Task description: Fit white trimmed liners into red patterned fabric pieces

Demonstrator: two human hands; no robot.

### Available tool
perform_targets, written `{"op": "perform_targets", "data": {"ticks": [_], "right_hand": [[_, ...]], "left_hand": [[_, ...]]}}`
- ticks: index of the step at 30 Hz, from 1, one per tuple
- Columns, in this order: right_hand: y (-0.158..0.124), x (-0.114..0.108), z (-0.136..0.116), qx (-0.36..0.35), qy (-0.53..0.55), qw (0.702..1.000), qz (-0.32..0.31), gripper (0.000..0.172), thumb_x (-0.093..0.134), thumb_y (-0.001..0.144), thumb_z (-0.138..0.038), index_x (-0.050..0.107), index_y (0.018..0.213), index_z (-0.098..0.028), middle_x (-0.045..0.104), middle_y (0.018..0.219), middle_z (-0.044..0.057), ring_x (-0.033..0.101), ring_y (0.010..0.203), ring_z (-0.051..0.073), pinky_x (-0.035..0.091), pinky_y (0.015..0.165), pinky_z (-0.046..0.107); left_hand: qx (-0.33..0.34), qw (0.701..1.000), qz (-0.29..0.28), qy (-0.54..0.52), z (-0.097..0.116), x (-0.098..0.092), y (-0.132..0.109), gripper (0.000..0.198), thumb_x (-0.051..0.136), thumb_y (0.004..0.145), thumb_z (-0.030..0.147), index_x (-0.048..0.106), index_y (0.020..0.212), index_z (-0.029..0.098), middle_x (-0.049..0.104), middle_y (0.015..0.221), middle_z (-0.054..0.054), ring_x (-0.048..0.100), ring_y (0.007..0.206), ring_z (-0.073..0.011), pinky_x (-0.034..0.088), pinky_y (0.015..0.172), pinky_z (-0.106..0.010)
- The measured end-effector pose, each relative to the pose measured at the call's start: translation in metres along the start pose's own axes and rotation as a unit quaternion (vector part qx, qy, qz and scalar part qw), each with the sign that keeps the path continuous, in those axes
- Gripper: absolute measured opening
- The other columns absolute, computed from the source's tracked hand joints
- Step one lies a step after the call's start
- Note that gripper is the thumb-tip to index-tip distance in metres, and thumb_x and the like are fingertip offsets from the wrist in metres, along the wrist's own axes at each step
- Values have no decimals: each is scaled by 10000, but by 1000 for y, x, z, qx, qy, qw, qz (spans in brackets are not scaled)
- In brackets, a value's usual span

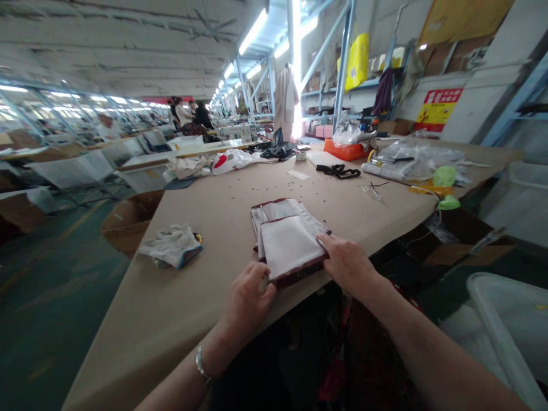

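A small stack of light grey fabric pieces with dark maroon edging [291, 242] lies near the front edge of the brown table [205, 211]. The top piece has a seam across its far part. My left hand [250, 294] is closed at the near left corner of the top piece, thumb and curled fingers gripping its edge. At the right side, my right hand [346, 262] pinches the edge of the same piece, fingertips on top. The thumb of the right hand is mostly hidden. To the left of the stack lies a pair of white knit work gloves [173, 245].
Black straps [338, 171], an orange tray [349, 149], clear plastic bags [411, 157] and a light green handheld fan [446, 185] lie at the back right. Cloth [233, 161] is heaped along the far edge. A cardboard box [128, 222] stands left of the table; a white bin [509, 325] stands right.
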State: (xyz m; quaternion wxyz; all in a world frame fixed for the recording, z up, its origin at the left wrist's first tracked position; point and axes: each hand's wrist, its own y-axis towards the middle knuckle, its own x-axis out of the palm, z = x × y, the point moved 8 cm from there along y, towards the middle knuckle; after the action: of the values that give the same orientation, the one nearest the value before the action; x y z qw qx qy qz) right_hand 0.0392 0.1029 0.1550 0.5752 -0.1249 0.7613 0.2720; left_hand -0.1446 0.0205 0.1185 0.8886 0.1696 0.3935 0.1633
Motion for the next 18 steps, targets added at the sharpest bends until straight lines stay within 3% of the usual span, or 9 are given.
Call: {"op": "perform_targets", "data": {"ticks": [2,3,7,9,10,12,14,16,18], "right_hand": [[-25,-4,-4,-27,59,998,25,420,454,747,-61,553,1145,-150,654,1035,109,615,952,245,463,840,352],[-38,2,-8,-40,79,996,20,387,448,753,-56,569,1106,-157,654,1017,97,605,963,236,454,851,341],[-94,69,-13,-15,120,986,-113,293,358,797,-33,613,872,-157,654,852,80,608,797,205,443,699,301],[-118,102,-6,34,216,963,-158,264,361,845,-105,619,823,-161,657,798,67,606,725,189,424,639,285],[-128,113,0,69,296,940,-157,246,386,871,-188,622,804,-169,655,764,55,603,700,187,421,624,282],[-143,125,15,153,475,859,-117,280,443,875,-385,627,792,-192,644,720,35,598,679,192,431,612,288],[-156,133,29,249,625,738,-54,297,491,827,-483,621,815,-217,637,724,30,590,666,198,449,600,299],[-168,140,34,323,704,633,-21,280,496,803,-493,593,793,-231,615,696,25,564,611,186,453,563,300],[-177,145,29,359,747,559,-43,308,469,805,-512,552,714,-229,561,610,3,508,528,154,441,525,284]], "left_hand": [[-107,984,-34,-135,-16,17,-15,73,558,752,229,554,693,186,533,610,25,474,560,-116,376,544,-237],[-166,960,-36,-221,-20,25,-22,114,568,762,268,548,686,185,527,579,33,457,518,-104,362,498,-219],[-331,798,-6,-503,-10,59,-49,238,708,693,356,560,761,183,592,630,32,512,510,-90,408,445,-183],[-379,734,-33,-563,1,81,-62,290,771,640,351,572,762,178,592,622,31,543,533,-96,452,471,-189],[-399,715,-46,-572,3,91,-69,305,787,621,354,577,754,177,589,612,32,544,529,-97,456,471,-192],[-422,720,-73,-546,2,109,-85,316,804,594,369,593,721,171,589,585,25,528,499,-98,433,448,-194],[-415,747,-149,-497,5,127,-99,306,802,595,388,630,687,152,591,566,11,496,473,-93,396,443,-200],[-387,746,-262,-475,19,141,-112,308,790,611,403,669,674,127,580,560,4,455,472,-77,368,468,-201],[-359,727,-330,-483,35,144,-115,315,767,640,418,659,639,122,556,557,10,421,486,-65,349,495,-196]]}}
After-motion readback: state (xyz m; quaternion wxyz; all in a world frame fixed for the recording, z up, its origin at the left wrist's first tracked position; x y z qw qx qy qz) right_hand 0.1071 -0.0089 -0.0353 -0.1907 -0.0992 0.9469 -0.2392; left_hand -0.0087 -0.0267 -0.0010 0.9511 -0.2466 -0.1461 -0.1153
